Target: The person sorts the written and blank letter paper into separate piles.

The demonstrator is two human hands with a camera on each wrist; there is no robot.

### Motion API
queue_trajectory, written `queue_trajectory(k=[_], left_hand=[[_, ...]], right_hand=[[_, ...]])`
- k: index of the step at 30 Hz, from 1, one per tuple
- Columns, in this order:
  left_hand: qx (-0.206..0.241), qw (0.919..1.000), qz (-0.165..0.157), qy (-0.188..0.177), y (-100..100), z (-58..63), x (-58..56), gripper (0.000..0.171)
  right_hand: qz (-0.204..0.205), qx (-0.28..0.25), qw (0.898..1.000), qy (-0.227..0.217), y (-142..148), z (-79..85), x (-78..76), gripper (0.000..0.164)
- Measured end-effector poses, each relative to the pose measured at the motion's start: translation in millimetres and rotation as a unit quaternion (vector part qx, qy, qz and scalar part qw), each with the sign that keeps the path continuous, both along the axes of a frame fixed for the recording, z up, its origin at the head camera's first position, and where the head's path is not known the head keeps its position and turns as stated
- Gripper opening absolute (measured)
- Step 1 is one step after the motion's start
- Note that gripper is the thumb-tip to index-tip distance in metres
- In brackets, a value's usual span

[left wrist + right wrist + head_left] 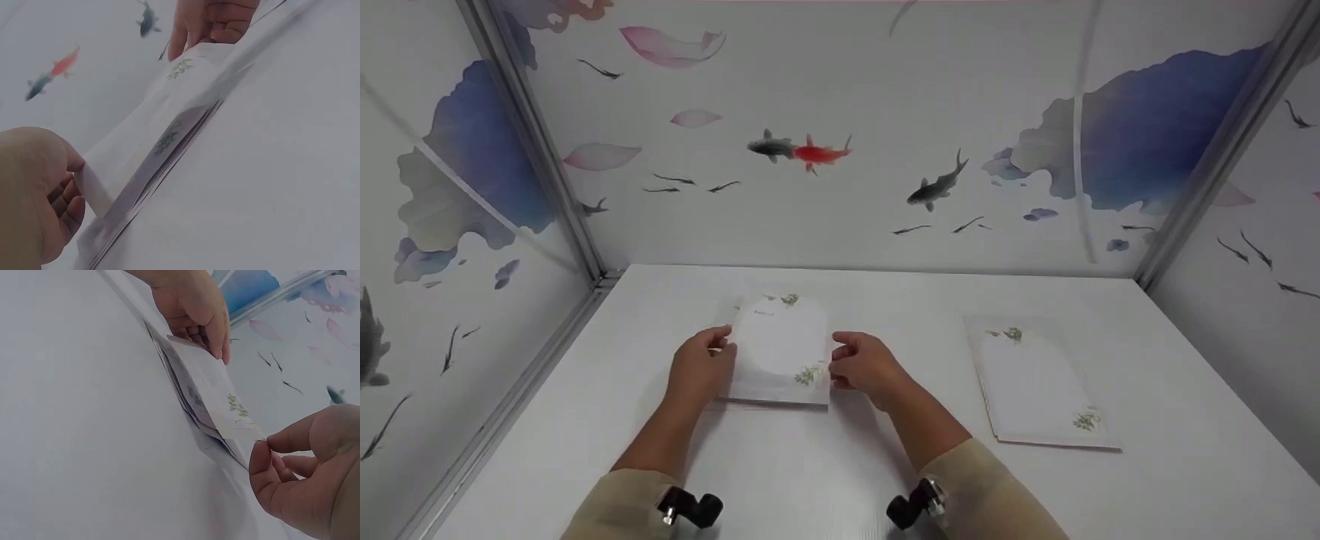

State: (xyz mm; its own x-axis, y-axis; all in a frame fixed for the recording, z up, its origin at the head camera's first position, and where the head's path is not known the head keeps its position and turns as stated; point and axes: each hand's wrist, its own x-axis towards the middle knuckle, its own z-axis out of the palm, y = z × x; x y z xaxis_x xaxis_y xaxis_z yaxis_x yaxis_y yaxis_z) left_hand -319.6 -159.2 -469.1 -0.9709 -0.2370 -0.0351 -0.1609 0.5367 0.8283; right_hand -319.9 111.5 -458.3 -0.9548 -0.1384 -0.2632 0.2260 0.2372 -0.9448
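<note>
A white sheet of paper (780, 349) printed with green leaf sprigs and a short line of text lies between both hands in the head view. My left hand (703, 367) pinches its left edge between thumb and fingers. At the opposite edge, my right hand (864, 367) pinches the paper with thumb and forefinger. Both wrist views show the held sheet (121, 152) raised and slightly bowed above a thin stack of similar sheets (174, 385), whose layered edges fan apart a little.
To the right on the white table (915, 315) lies another stack of leaf-printed paper (1039, 386), slightly turned. White panels (825, 217) painted with fish and petals stand at the back and both sides, joined by metal posts (536, 142).
</note>
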Motion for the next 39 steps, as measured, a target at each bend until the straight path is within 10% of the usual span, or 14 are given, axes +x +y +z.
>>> queue_trajectory(k=[29, 39], left_hand=[[-0.042, 0.9987, 0.021, -0.022, -29.2, -7.2, 2.6, 0.048], [-0.022, 0.9982, 0.023, 0.051, 16.3, 6.1, -14.6, 0.042]], right_hand=[[0.046, -0.018, 0.999, 0.011, -13.5, -8.4, -1.7, 0.051], [0.007, -0.010, 0.999, 0.049, 21.6, 2.4, -3.4, 0.046]])
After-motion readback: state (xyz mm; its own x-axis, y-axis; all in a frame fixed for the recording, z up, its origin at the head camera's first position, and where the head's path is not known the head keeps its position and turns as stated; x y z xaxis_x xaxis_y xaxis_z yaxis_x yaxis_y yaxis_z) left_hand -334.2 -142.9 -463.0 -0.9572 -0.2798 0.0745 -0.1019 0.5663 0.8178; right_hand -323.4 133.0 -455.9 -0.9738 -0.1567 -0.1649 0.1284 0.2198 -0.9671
